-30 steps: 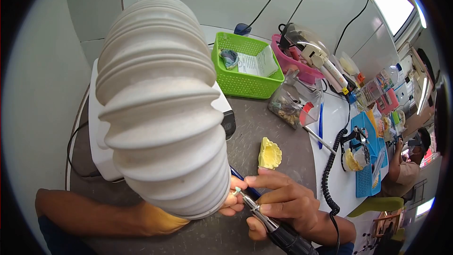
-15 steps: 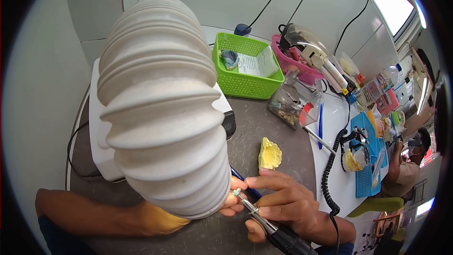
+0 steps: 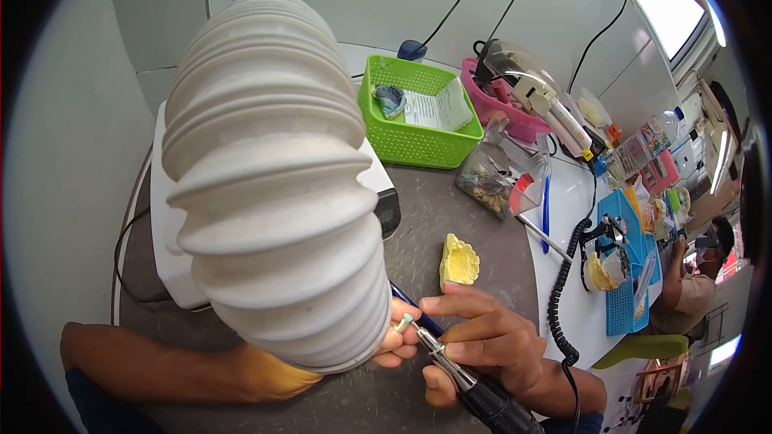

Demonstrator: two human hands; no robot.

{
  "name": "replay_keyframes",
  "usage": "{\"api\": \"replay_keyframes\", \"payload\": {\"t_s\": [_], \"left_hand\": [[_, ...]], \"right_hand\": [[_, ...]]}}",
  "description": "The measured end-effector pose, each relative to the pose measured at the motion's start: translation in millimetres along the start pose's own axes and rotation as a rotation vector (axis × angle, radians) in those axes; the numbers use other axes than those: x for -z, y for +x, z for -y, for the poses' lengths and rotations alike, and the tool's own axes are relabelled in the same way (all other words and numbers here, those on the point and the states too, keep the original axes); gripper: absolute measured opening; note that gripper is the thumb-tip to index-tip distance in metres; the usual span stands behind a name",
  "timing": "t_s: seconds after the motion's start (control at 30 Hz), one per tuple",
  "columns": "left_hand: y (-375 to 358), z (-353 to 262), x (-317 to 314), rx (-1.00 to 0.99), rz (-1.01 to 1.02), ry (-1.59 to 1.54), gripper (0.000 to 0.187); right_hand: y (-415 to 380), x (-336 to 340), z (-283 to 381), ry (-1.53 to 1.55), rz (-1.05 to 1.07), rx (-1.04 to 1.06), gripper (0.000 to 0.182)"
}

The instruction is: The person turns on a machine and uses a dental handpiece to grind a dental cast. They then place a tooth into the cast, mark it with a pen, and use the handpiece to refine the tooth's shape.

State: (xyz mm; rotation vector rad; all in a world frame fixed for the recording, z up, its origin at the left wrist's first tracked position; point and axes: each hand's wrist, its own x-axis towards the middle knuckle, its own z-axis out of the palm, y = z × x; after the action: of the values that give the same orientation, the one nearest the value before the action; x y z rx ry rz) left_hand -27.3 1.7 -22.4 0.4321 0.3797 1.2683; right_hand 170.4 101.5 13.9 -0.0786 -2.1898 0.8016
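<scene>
My right hand is closed around a black and silver rotary handpiece, whose thin tip points at my left fingers. Pinched in the fingertips of my left hand is a small dental piece, pale along its stem with a green end. The handpiece tip sits right at that green end. A ribbed white hose hides most of my left hand. Beyond both hands, a yellow dental cast rests on the grey table mat. A dark blue rod lies behind my fingers.
A green basket with a paper stands at the back, beside a pink basin of tools. A clear container holds small bits. To the right are a coiled black cord, blue trays and a seated person.
The small dental piece has turned in my left fingers and shows more of its pale stem. The handpiece and my right hand have shifted slightly to the right.
</scene>
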Motion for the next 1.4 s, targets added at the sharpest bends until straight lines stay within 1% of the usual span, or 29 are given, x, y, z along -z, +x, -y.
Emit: {"api": "replay_keyframes", "payload": {"t_s": [0.17, 0.27, 0.33, 0.37, 0.43, 0.47, 0.53, 0.57, 0.63, 0.67, 0.73, 0.77, 0.83, 0.93, 1.03, 1.17, 1.23, 1.27, 1.33, 1.37, 1.4], "left_hand": [[-0.7, -5.9, -5.7, 0.052, -0.043, 0.011, 0.025], [0.0, 1.1, -1.0, 0.015, 0.009, -0.022, 0.026], [0.4, 5.2, 0.0, -0.032, -0.002, 0.069, 0.026], [0.8, 4.7, -0.6, -0.032, -0.002, 0.068, 0.026], [1.5, 0.6, -4.2, -0.048, 0.039, 0.194, 0.026], [0.7, -1.9, -7.1, -0.048, 0.039, 0.194, 0.026], [-1.5, -5.9, -12.4, 0.024, -0.087, 0.318, 0.026], [-1.9, -3.0, -9.5, 0.025, -0.087, 0.318, 0.026], [-2.0, 4.5, -2.5, -0.047, -0.042, 0.142, 0.026], [-1.8, 4.1, -1.4, -0.047, -0.042, 0.142, 0.026], [0.4, 0.7, -0.8, 0.007, 0.009, -0.049, 0.025], [0.9, -1.0, -0.9, 0.007, 0.009, -0.049, 0.025], [0.5, -3.7, -1.5, 0.07, -0.015, -0.078, 0.024], [-1.6, -3.0, -2.9, 0.055, -0.06, -0.026, 0.024], [-2.0, -2.5, 3.6, 0.094, -0.045, -0.032, 0.024], [-0.6, -7.7, -1.8, 0.08, -0.034, -0.039, 0.024], [-1.3, -9.0, 2.4, 0.159, -0.059, -0.065, 0.024], [-2.9, -8.2, 0.2, 0.159, -0.059, -0.065, 0.024], [-6.3, -5.4, -6.7, 0.053, -0.141, 0.127, 0.024], [-4.3, -4.5, -5.9, 0.052, -0.14, 0.128, 0.024], [-1.5, -2.6, -3.3, 0.033, -0.078, 0.073, 0.024]], "right_hand": [[-0.5, -1.4, 0.1, 0.003, -0.003, 0.011, 0.04], [-0.6, -2.6, 0.2, 0.003, -0.019, 0.007, 0.04], [-0.3, -2.0, 0.4, 0.006, -0.011, 0.009, 0.039], [-0.2, -2.0, 0.3, 0.007, -0.011, 0.009, 0.039], [0.1, -2.1, 0.3, -0.011, -0.01, 0.012, 0.039], [0.2, -2.5, 0.6, -0.011, -0.01, 0.012, 0.039], [0.3, -3.3, 1.3, -0.055, -0.014, 0.032, 0.038], [0.3, -3.2, 1.4, -0.055, -0.014, 0.032, 0.038], [0.5, -2.6, 1.3, -0.06, -0.015, 0.039, 0.038], [0.8, -2.2, 0.9, -0.06, -0.016, 0.039, 0.038], [1.0, -1.6, -0.3, -0.047, -0.024, 0.037, 0.037], [1.1, -1.8, -0.2, -0.047, -0.024, 0.037, 0.037], [1.2, -2.4, 0.6, -0.05, -0.024, 0.031, 0.037], [0.8, -2.4, 1.5, -0.055, -0.015, 0.04, 0.037], [0.9, -3.1, 3.0, -0.058, -0.016, 0.034, 0.036], [0.4, -0.8, 0.7, -0.051, -0.014, 0.031, 0.036], [0.4, -0.7, 0.5, -0.052, -0.003, 0.027, 0.036], [0.7, -0.4, 1.2, -0.052, -0.002, 0.028, 0.036], [1.7, 0.7, 3.2, -0.053, 0.04, 0.038, 0.037], [1.9, 1.2, 2.7, -0.054, 0.04, 0.04, 0.037], [1.4, 1.4, 2.0, -0.018, 0.017, 0.024, 0.037]]}}
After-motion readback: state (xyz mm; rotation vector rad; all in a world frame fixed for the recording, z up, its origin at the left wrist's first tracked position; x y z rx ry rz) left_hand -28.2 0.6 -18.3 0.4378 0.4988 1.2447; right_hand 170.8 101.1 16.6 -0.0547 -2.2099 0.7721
